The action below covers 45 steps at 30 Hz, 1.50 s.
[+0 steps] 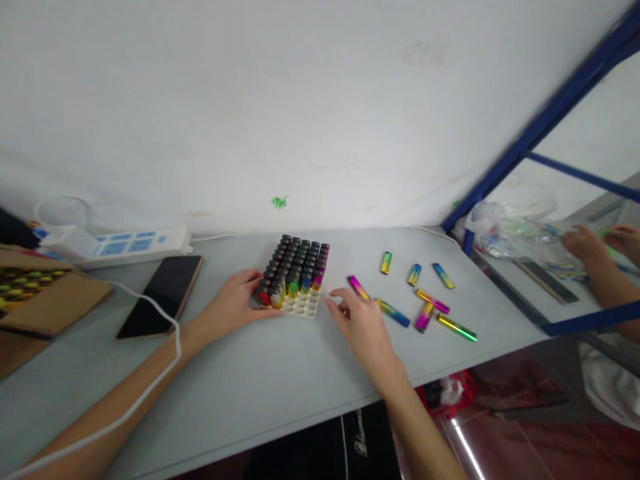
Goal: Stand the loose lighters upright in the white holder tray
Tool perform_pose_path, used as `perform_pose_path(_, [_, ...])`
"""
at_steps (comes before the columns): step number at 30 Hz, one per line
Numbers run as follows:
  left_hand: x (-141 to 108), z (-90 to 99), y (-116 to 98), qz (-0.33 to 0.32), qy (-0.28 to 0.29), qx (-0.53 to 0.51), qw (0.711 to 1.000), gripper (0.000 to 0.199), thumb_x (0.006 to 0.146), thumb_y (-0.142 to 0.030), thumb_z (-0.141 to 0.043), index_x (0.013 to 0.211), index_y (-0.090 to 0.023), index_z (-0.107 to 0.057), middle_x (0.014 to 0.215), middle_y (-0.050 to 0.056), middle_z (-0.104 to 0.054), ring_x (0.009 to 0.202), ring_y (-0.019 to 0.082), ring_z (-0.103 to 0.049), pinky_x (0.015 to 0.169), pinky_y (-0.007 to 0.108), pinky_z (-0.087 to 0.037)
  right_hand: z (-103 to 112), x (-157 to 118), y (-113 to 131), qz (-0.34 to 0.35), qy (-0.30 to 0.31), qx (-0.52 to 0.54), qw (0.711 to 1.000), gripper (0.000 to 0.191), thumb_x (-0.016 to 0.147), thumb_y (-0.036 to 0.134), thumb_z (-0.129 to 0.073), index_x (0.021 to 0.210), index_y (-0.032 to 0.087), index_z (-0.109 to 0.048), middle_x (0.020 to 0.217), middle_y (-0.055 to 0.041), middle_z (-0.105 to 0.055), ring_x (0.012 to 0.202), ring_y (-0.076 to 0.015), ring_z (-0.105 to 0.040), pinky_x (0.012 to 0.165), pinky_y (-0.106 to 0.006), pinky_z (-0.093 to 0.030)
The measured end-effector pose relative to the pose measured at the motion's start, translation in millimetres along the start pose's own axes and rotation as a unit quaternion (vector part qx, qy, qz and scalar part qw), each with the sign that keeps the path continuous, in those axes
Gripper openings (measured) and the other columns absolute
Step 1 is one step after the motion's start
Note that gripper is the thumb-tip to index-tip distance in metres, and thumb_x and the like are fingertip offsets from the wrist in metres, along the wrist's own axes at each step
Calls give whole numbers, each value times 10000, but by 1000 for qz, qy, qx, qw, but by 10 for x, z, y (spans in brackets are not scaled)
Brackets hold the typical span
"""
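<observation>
A white tray [301, 305] with round holes stands on the table, filled with rows of upright lighters [300, 263] with black tops and shiny coloured bodies. Its front right holes hold nothing. My left hand [243, 297] grips the tray's front left corner, thumb along the front and fingers by the side. My right hand [361, 323] hovers just right of the tray, thumb and forefinger apart with nothing visible between them. Close behind it lies a magenta lighter [358, 287], and a yellow-blue lighter [393, 313] lies to its right. Its curled lower fingers are partly hidden.
Several loose shiny lighters [457, 328] are scattered to the right. A phone [163, 297], a power strip [140, 245] and a cardboard box [55, 293] sit left. A white cable [150, 395] crosses above my left forearm. Beyond the blue frame [540, 127], another person's hands [585, 243] handle plastic.
</observation>
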State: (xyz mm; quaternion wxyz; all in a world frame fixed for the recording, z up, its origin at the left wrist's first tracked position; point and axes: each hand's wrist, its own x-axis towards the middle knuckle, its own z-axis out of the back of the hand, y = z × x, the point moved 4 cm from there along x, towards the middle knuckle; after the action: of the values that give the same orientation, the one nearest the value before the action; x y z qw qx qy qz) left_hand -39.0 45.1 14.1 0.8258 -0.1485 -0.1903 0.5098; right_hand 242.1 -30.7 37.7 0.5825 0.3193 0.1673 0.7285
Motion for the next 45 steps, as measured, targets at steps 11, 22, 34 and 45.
perform_pose_path(11, [14, -55, 106, -6, -29, -1, 1000, 585, 709, -794, -815, 907, -243, -797, 1088, 144, -788, 1064, 408, -742, 1022, 550, -612, 1106, -221, -993, -44, -135, -89, 986, 487, 1075, 616, -563, 1060, 200, -815, 777, -84, -806, 696, -253, -769, 718, -358, -590])
perform_pose_path(22, [34, 9, 74, 6, 1, 4, 1000, 714, 706, -912, -723, 891, -226, -795, 1096, 145, -789, 1079, 405, -750, 1048, 565, -599, 1579, -499, -1613, -64, -152, -149, 975, 688, 1038, 796, -535, 1066, 180, -841, 982, -161, -810, 808, -283, -775, 750, -438, -634])
perform_pose_path(34, [36, 16, 84, 7, -23, 11, 1000, 677, 692, -888, -736, 902, -247, -792, 1057, 125, -803, 1023, 396, -764, 1013, 541, -623, 1624, -297, -1753, -73, -66, -152, 984, 386, 1019, 513, -666, 1138, 197, -853, 1097, -155, -823, 888, -282, -785, 834, -435, -659])
perform_pose_path(45, [58, -47, 175, 9, -3, 22, 1000, 663, 712, -855, -726, 926, -236, -830, 1139, 150, -812, 1123, 407, -755, 1089, 556, -605, 1953, -59, -2202, -216, -207, -201, 933, 403, 1011, 493, -615, 1058, 145, -811, 1014, -184, -835, 894, -312, -797, 935, -501, -627])
